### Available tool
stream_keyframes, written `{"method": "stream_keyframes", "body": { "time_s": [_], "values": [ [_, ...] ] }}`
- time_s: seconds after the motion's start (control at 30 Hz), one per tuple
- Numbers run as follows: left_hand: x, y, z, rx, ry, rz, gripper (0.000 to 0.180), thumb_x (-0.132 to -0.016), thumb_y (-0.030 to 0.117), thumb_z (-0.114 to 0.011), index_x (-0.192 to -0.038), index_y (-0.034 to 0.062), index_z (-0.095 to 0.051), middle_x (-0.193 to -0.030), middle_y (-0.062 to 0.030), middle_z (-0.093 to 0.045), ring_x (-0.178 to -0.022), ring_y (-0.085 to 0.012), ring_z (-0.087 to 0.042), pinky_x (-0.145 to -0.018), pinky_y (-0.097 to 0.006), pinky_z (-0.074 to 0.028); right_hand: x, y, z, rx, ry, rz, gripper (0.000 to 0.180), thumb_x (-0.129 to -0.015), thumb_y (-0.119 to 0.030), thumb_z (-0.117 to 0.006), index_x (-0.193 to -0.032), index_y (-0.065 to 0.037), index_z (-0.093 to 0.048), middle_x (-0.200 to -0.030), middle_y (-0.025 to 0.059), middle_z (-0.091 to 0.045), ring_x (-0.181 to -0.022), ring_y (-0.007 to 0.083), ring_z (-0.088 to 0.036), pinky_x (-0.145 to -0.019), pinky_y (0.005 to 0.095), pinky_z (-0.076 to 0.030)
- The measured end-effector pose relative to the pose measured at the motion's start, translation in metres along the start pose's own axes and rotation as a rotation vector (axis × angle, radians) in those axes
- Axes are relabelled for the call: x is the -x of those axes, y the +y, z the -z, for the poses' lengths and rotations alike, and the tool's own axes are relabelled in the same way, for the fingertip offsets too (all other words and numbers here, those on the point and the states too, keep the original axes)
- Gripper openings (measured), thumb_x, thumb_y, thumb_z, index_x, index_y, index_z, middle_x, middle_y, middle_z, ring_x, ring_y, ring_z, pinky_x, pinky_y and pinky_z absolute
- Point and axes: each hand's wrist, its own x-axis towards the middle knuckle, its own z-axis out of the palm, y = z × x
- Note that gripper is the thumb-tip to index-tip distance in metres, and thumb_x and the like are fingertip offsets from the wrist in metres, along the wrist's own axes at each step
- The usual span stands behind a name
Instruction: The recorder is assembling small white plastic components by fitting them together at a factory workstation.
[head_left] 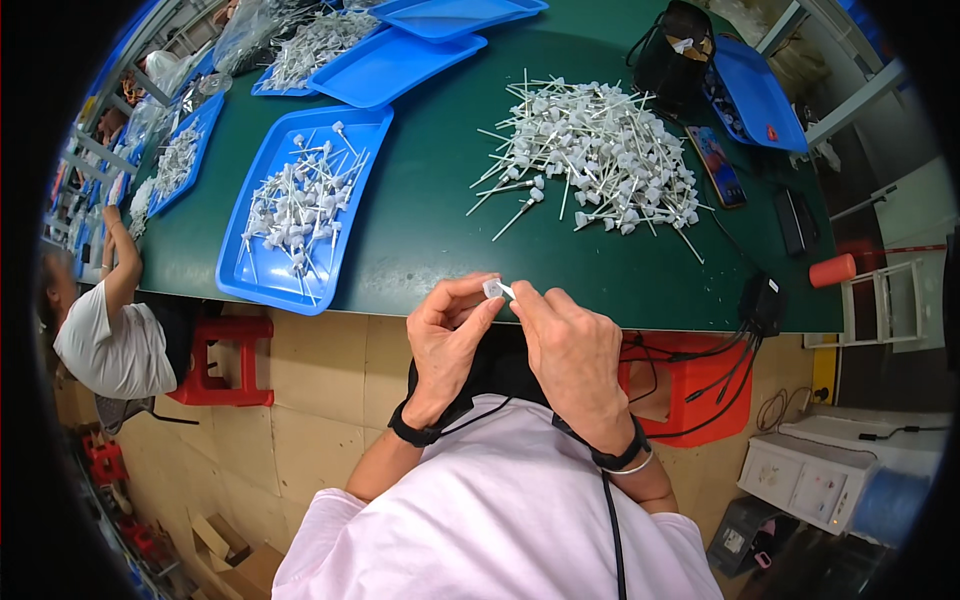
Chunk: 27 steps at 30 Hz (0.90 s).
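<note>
I am pinching a small white plastic piece between the fingertips of my left hand and my right hand, both closed on it, just off the near edge of the green table and above the gap to the floor. Since I am gripping so little of it with only my fingertips, it could slip and drop past the table edge, or I could be seating it crooked. It is looking like a tiny pale cap with a thin stem, matching the heap of white stick parts further back and those in the blue tray.

Head view — steeply down, close
</note>
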Motion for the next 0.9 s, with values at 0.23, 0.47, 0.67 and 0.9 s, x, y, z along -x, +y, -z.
{"method": "stream_keyframes", "body": {
  "time_s": [0.23,0.47,0.67,0.9],
  "values": [
    [-0.0036,-0.0011,0.0035,0.06,-0.047,0.053,0.025,-0.09,0.0,-0.069,-0.114,-0.0044,-0.063,-0.122,-0.0172,-0.066,-0.106,-0.0175,-0.066,-0.091,-0.028,-0.054,-0.0018,0.0048,-0.0001,-0.144,0.027,0.02,0.011,-0.095,-0.017,-0.061,-0.102,-0.009,-0.063,-0.07,0.0087,-0.059,-0.055,0.0292,-0.063,-0.047,0.0398,-0.048],
    [-0.0032,-0.0031,0.0029,0.081,-0.062,0.05,0.025,-0.09,-0.001,-0.068,-0.114,-0.0043,-0.063,-0.123,-0.0182,-0.065,-0.107,-0.0189,-0.066,-0.094,-0.031,-0.053,-0.0019,0.0057,-0.0015,-0.167,0.001,0.01,0.011,-0.096,-0.017,-0.06,-0.101,-0.008,-0.062,-0.069,0.0099,-0.059,-0.054,0.0308,-0.062,-0.046,0.041,-0.047],
    [-0.0033,-0.0044,0.0041,0.086,-0.07,0.065,0.024,-0.09,-0.001,-0.068,-0.114,-0.0043,-0.064,-0.123,-0.0184,-0.065,-0.107,-0.0193,-0.066,-0.096,-0.032,-0.053,-0.0014,0.0075,-0.0013,-0.178,-0.023,0.015,0.013,-0.096,-0.017,-0.06,-0.103,-0.007,-0.063,-0.07,0.0109,-0.06,-0.056,0.0314,-0.063,-0.047,0.0415,-0.047],
    [-0.0029,-0.0032,0.0033,0.08,-0.082,0.054,0.024,-0.09,0.0,-0.068,-0.113,-0.0042,-0.064,-0.123,-0.018,-0.065,-0.108,-0.0195,-0.066,-0.096,-0.033,-0.053,-0.0018,0.0073,-0.0005,-0.206,-0.014,0.017,0.013,-0.095,-0.015,-0.059,-0.104,-0.006,-0.064,-0.07,0.0119,-0.061,-0.057,0.0316,-0.063,-0.048,0.0412,-0.048]
  ]
}}
